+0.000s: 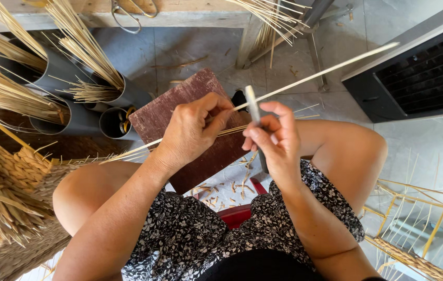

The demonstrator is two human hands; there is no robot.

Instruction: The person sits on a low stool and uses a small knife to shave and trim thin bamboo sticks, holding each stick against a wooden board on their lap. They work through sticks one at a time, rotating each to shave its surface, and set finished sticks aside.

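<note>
Pinching a long pale reed strip (320, 74) over the dark red board's (180, 112) near edge, the left hand (193, 130) clenches it; the right hand (276, 143) grips a knife (253, 106). The strip looks light, springy, brittle; best held near the blade.

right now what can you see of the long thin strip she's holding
The strip is a long, thin, pale, straw-coloured sliver, like split bamboo or reed. It runs straight, slanting from upper right down to lower left. The left hand pinches it mid-length; the right hand holds a grey blade against it. Its lower end passes over a reddish-brown board.
</note>
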